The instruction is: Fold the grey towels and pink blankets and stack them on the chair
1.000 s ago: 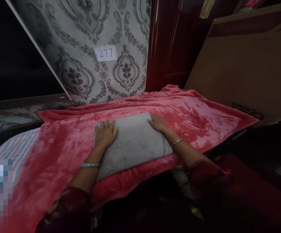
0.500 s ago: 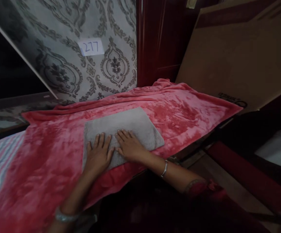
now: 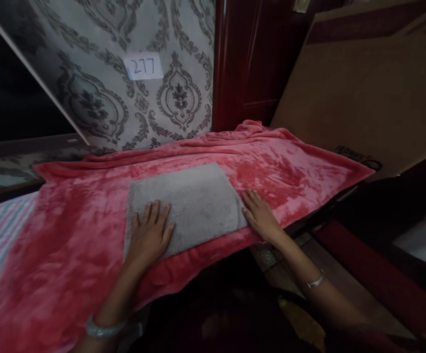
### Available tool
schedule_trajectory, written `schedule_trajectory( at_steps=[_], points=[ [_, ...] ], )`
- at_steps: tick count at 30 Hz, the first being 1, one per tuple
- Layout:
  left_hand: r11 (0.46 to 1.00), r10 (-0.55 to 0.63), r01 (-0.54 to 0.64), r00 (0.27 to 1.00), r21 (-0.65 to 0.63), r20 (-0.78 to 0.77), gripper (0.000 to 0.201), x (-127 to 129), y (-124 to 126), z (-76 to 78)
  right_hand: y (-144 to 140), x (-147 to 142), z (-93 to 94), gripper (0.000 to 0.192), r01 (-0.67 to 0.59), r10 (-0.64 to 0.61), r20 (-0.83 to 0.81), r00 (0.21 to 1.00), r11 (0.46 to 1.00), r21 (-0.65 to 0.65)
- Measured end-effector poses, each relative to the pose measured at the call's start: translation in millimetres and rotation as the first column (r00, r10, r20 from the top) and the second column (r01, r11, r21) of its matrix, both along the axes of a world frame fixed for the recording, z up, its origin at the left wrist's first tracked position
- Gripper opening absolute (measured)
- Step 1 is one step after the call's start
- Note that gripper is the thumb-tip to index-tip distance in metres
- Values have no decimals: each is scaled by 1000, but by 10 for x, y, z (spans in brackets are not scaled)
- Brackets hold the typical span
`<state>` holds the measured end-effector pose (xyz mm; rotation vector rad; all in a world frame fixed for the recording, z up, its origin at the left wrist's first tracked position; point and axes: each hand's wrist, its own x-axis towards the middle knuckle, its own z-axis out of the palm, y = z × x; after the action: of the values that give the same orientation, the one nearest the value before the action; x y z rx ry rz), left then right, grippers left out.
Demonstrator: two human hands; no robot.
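I see a folded grey towel (image 3: 187, 208) lying flat on a pink blanket (image 3: 290, 171), approx. in the middle of the blanket's near half, its near edge close to the blanket's front hem. I take the towel as my ref. for everything else.

My left hand (image 3: 149, 234) lies palm down on the towel's near-left corner, fingers spread and flat, gripping nothing. A silver bangle (image 3: 102, 328) sits on that wrist, well below the towel.

My right hand (image 3: 260, 215) lies just off the towel's right edge, flat on the blanket, fingers straight and loose, also holding nothing; whether its fingertips touch the towel's edge I can't tell. A thin bracelet (image 3: 316, 281) shows on the right wrist, down-right of the towel.

Behind the towel, past the blanket's far fold, a patterned grey panel (image 3: 98, 73) leans up, w/ a white label reading 277 (image 3: 143, 66). Right of that, dark red wood (image 3: 246, 63) stands upright. Further right of the towel a big cardboard sheet (image 3: 367, 93) leans at an angle. Left of the towel, beyond the blanket's edge, striped fabric (image 3: 3, 225) shows.
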<state>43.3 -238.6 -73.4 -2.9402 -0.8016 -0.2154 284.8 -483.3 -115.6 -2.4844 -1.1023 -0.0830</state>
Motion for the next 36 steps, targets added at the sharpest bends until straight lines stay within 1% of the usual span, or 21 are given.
schedule_trajectory(
  at_steps=[2,4,6,8,10,11,12,14,17,18,20,22,24,27,28,30,31,32,33,35,36],
  points=[
    [1000,9,-9,1000,-8,-6,58,3,-10,13,143,-103,111,61,-4,-1,58,998,997,83],
    [1000,22,-22,1000,-15,-17,60,7,-18,27,435,-325,261,61,-153,139,126,982,982,113],
    [999,29,-30,999,-18,-27,62,8,-24,37,813,-599,400,61,-376,365,155,918,926,45],
    [999,31,-32,999,-20,-40,63,2,-28,40,1170,-809,494,61,-531,531,140,836,846,-40],
    [999,34,-35,998,-22,-49,62,-9,-25,36,1405,-857,529,59,-596,605,81,792,795,-115],
    [999,33,-34,998,-24,-49,62,-15,-22,31,1457,-811,523,59,-598,609,45,792,789,-144],
    [999,30,-31,999,-28,-44,62,-22,-18,24,1462,-723,505,59,-582,592,13,806,796,-166],
    [999,20,-21,999,-36,-28,61,-34,-7,9,1351,-458,436,61,-499,504,-23,863,846,-190],
    [999,4,-5,1000,-54,-10,61,-46,11,-13,1009,3,293,64,-275,267,-67,961,940,-200],
    [998,3,-3,1000,-59,-5,61,-48,17,-21,889,135,241,64,-208,193,-92,977,958,-198],
    [998,3,-2,1000,-64,11,62,-47,24,-42,686,334,140,63,-123,101,-126,987,977,-173],
    [998,6,-4,999,-66,36,61,-40,26,-69,559,445,57,61,-91,77,-130,989,990,-107],
    [997,5,1,997,-82,73,61,-34,30,-95,508,492,11,60,-75,74,-127,989,997,1],
    [990,7,20,981,-141,192,60,-63,82,-106,527,512,28,60,-44,72,-161,984,984,173],
    [985,27,18,967,-171,255,61,-91,121,-95,548,517,51,59,-34,72,-177,981,977,209],
    [964,133,-23,905,-266,403,63,-177,236,-50,603,529,107,57,-16,67,-223,973,975,221],
    [937,220,-49,853,-347,472,65,-232,307,-18,634,538,134,56,-9,62,-250,966,978,207],
    [887,327,-65,787,-457,523,66,-290,380,17,668,548,157,55,-6,59,-277,959,982,189],
    [808,442,-55,714,-586,543,67,-347,451,52,702,557,176,55,-7,61,-305,950,985,175],
    [588,637,39,593,-808,493,68,-441,571,117,771,573,202,54,-17,82,-361,929,984,179],
    [477,698,99,561,-874,444,69,-472,616,146,803,576,210,53,-21,101,-396,913,979,202]
  ],
)
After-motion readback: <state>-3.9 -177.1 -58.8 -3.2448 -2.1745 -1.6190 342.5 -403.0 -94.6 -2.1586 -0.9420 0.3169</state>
